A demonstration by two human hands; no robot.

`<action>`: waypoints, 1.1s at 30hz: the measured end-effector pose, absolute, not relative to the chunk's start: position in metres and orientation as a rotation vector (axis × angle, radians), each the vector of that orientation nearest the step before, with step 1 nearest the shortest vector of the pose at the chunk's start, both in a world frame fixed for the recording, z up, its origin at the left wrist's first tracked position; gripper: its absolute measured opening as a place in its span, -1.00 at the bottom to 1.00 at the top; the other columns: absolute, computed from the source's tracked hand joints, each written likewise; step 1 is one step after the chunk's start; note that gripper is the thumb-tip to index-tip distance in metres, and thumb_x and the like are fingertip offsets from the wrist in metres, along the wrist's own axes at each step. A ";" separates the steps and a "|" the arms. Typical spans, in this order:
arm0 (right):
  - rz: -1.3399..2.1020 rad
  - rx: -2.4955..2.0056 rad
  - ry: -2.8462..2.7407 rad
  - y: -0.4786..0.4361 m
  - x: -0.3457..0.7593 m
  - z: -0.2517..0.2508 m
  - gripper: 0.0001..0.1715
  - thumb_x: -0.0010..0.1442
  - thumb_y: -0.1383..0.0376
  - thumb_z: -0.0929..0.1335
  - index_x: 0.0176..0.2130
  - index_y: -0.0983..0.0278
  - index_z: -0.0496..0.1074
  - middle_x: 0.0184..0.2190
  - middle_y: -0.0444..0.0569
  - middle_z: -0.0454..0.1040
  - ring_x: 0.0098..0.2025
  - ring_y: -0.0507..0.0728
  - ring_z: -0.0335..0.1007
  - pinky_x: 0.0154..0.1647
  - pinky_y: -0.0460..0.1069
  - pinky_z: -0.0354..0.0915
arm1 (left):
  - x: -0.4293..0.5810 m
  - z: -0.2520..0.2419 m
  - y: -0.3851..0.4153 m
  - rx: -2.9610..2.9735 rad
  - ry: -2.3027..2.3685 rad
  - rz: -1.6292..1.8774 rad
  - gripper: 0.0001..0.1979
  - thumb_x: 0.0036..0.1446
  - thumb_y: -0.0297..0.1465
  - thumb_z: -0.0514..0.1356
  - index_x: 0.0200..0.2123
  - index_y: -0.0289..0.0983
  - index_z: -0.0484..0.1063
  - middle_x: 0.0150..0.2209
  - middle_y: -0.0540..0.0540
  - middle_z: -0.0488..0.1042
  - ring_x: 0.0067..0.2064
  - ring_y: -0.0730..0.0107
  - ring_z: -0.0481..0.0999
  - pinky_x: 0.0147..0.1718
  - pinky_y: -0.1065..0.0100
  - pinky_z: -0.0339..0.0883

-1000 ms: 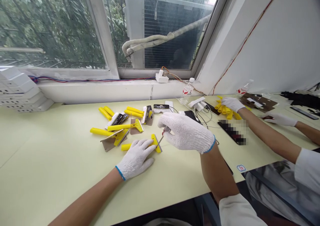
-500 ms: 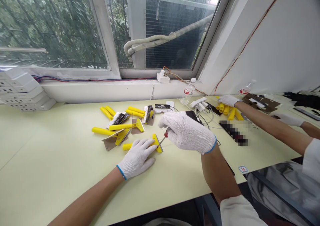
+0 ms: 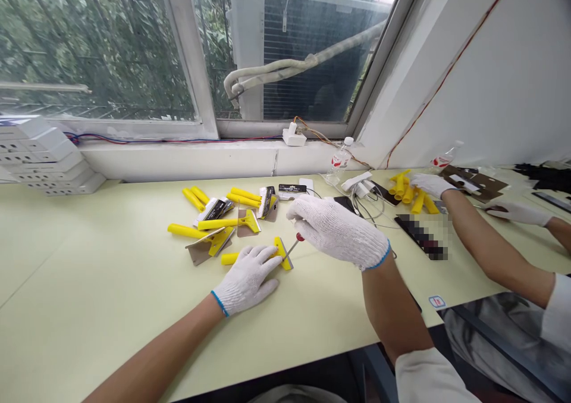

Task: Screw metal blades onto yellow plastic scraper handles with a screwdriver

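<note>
On the table a yellow scraper [image 3: 279, 249] lies with its blade end to the right. My left hand [image 3: 248, 279], in a white knitted glove, rests over its handle and holds it down, partly hiding it. In my right hand [image 3: 335, 227], gloved too, is a screwdriver [image 3: 300, 237] with a red handle. Its shaft slants down to the left and the tip touches the scraper's head. Just behind my left hand are another yellow scraper [image 3: 232, 222] and one inside a folded brown card [image 3: 201, 254]. Farther back lie several yellow handles [image 3: 193, 199] and black-and-white packages [image 3: 214, 211].
A power strip with cables [image 3: 357, 183] and a plastic bottle [image 3: 341, 159] stand toward the window. White boxes [image 3: 49, 159] are stacked at the far left. On the right, a co-worker's gloved hand [image 3: 430, 184] is beside a pile of yellow handles [image 3: 408, 191].
The view has shifted slightly. My right hand is a little higher and its fingers have turned on the screwdriver, showing more of the red handle. My left hand stays on the scraper.
</note>
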State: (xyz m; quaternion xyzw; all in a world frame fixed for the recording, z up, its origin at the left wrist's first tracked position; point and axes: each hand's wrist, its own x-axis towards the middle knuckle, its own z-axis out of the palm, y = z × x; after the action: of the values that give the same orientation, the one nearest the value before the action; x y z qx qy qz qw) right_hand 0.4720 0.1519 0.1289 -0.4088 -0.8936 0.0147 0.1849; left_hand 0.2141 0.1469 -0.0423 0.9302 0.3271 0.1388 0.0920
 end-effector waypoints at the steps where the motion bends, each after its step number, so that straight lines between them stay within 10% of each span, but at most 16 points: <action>1: 0.045 -1.149 -2.525 0.151 0.472 0.129 -0.82 0.45 0.38 0.33 0.00 0.30 0.51 -0.04 0.00 0.54 -0.07 -0.01 0.40 -0.02 -0.09 0.30 | 0.214 -0.043 0.147 2.764 0.969 0.415 -0.42 0.34 -0.31 0.25 0.40 -0.05 0.35 0.42 -0.17 0.37 0.35 -0.11 0.38 0.28 -0.17 0.29; 20: 0.014 -1.229 -2.474 0.154 0.469 0.135 -0.60 0.49 0.12 0.36 0.06 0.42 0.47 -0.02 0.06 0.49 -0.03 0.00 0.44 0.08 -0.02 0.50 | 0.214 -0.046 0.148 2.762 0.968 0.413 -0.43 0.36 -0.30 0.24 0.41 -0.05 0.35 0.43 -0.17 0.36 0.37 -0.11 0.36 0.30 -0.16 0.25; 33: 0.142 -1.102 -2.539 0.148 0.467 0.135 -0.81 0.35 0.41 0.37 -0.04 0.31 0.51 -0.14 0.00 0.53 -0.14 -0.02 0.38 -0.06 -0.08 0.27 | 0.215 -0.045 0.148 2.763 0.958 0.432 -0.39 0.35 -0.29 0.23 0.44 0.00 0.33 0.41 -0.16 0.36 0.34 -0.13 0.38 0.28 -0.15 0.28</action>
State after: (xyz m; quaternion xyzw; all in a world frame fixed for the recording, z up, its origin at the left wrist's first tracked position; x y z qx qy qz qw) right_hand 0.4675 0.1479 0.1351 -0.3909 -0.9005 0.0505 0.1838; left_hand 0.2148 0.1476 -0.0448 0.9306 0.3228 0.1454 0.0925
